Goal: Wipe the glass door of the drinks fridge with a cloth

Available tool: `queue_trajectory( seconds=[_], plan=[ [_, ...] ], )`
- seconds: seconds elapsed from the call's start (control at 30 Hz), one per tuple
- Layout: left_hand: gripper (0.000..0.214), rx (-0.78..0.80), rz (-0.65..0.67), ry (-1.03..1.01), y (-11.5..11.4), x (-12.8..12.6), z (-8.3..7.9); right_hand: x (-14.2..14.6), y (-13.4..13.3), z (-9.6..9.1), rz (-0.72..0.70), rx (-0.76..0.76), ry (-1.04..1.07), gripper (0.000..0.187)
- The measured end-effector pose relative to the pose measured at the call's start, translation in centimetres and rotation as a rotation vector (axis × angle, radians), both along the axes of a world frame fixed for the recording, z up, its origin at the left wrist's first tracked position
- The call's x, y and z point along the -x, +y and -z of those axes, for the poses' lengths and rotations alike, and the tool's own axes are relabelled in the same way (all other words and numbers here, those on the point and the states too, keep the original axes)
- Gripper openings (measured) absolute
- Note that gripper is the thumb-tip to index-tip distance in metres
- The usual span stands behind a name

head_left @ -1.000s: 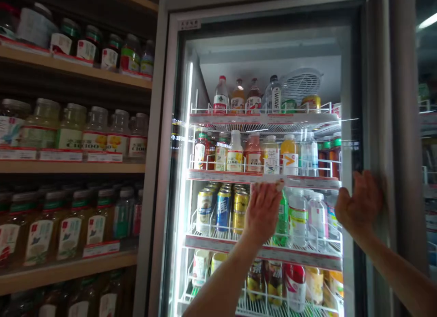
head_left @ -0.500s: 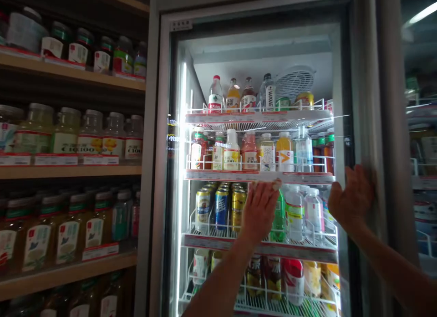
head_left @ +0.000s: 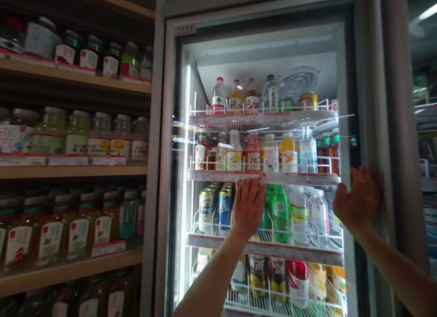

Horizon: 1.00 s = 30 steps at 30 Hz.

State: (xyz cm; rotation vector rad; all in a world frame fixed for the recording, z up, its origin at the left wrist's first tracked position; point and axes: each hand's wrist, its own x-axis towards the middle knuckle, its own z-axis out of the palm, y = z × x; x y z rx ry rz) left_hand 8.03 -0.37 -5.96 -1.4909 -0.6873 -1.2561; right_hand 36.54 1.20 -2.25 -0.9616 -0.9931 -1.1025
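My left hand [head_left: 249, 205] lies almost flat against the glass door of a lit drinks fridge, at the height of the second shelf's label strip [head_left: 218, 176]. A small pale edge of what looks like a cloth [head_left: 262, 178] shows at its fingertips; most of it is hidden under the fingers. Behind this hand stand beer cans [head_left: 224, 208] and green bottles [head_left: 278, 212]. My right hand [head_left: 358, 201] rests on the right side of the door by the metal frame [head_left: 377, 139], thumb apart from the fingers, holding nothing.
Wooden shelves [head_left: 75, 171] with rows of bottled drinks [head_left: 78, 232] stand at the left. Inside the fridge, wire shelves carry more bottles [head_left: 252, 150] and cans. Another glass-fronted cooler [head_left: 421, 144] is at the right edge.
My left hand has slid left along the glass with the pale cloth, uncovering more of the green bottles and covering the gold cans. My right hand stays at the door's edge.
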Motion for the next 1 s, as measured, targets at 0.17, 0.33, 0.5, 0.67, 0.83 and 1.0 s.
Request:
queue_trajectory(
  seconds=[0.17,0.33,0.5,0.67,0.83,1.0],
  plan=[
    [0.046,-0.073,-0.059,-0.245,0.3,8.8,-0.9,0.2,-0.1,0.1,-0.003,-0.005,-0.022,0.055],
    [0.048,-0.073,-0.053,-0.420,0.5,8.6,-1.1,0.2,0.2,0.2,-0.009,-0.018,-0.039,0.053],
    [0.043,0.010,0.003,-0.039,0.1,0.4,-0.1,-0.5,0.3,0.2,-0.028,-0.035,-0.048,0.053],
    [0.046,-0.009,-0.032,-0.212,0.0,5.7,-1.2,-0.4,0.2,0.2,-0.110,-0.036,-0.054,0.054],
    [0.048,-0.058,-0.005,-0.379,0.2,3.8,-2.9,-0.2,0.0,0.3,-0.079,-0.021,-0.063,0.051],
    [0.043,-0.006,0.051,0.096,0.1,-4.4,-1.7,-0.3,0.2,0.3,-0.059,-0.056,-0.084,0.052]
  ],
)
